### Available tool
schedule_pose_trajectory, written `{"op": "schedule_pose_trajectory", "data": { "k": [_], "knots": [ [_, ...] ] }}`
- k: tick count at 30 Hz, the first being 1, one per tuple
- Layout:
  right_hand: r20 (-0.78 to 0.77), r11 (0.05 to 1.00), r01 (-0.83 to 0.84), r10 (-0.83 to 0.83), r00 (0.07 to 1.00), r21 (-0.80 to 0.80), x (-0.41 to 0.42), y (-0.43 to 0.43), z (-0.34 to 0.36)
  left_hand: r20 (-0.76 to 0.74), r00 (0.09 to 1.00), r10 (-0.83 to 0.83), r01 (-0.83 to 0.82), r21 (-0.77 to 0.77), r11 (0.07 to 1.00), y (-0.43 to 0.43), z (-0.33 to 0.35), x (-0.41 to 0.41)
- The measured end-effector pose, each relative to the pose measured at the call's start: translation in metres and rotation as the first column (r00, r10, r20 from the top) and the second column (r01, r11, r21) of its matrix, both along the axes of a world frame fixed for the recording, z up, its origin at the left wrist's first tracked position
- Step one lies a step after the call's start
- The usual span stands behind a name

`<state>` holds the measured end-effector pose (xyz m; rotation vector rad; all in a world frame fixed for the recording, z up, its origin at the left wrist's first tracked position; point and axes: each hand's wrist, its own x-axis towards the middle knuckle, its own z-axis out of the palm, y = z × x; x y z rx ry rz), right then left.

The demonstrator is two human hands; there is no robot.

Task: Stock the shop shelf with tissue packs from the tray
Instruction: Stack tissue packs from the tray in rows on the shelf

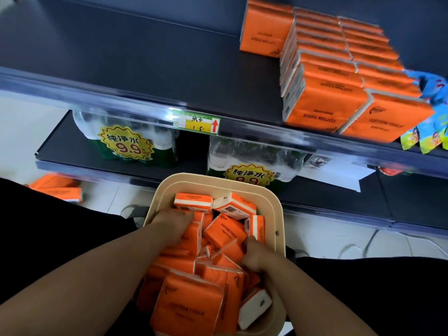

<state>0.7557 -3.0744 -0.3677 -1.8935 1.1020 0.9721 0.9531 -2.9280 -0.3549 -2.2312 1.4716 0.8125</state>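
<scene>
Tissue packs (225,232) lie heaped in the tray (271,202), where the left hand (172,226) and right hand (257,257) dig among them with curled fingers, though I cannot tell if they hold one; I judge this the picking step, next a lift to the shelf (145,69) above the tray.

Glossy orange plastic-wrapped tissue packs (219,235), smooth matt beige tray (269,204), matt dark shelf (145,69)

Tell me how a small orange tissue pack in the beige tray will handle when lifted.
Probably light and squashy: the small orange tissue pack is film-wrapped paper. Its glossy wrap looks slippery. Flat-sided, it is unlikely to roll.
</scene>
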Motion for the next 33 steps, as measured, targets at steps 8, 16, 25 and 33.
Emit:
{"op": "schedule_pose_trajectory", "data": {
  "k": [8,16,25,33],
  "knots": [
    [0.188,0.885,-0.333,0.405,0.895,-0.325,0.023,-0.011,0.067,-0.138,0.985,-0.105,0.059,-0.304,0.951,-0.030,0.072,0.025],
    [0.367,0.863,-0.313,0.461,0.808,-0.396,0.027,-0.052,0.218,-0.403,0.900,-0.164,-0.114,-0.581,0.806,-0.041,0.206,0.067],
    [0.535,0.794,-0.284,0.581,0.613,-0.537,0.043,-0.070,0.312,-0.470,0.880,-0.072,-0.335,-0.720,0.608,-0.120,0.298,0.134],
    [0.652,0.846,-0.250,0.524,0.547,-0.471,0.043,-0.094,0.324,-0.360,0.932,0.035,-0.328,-0.801,0.500,-0.241,0.306,0.159]
  ]
}}
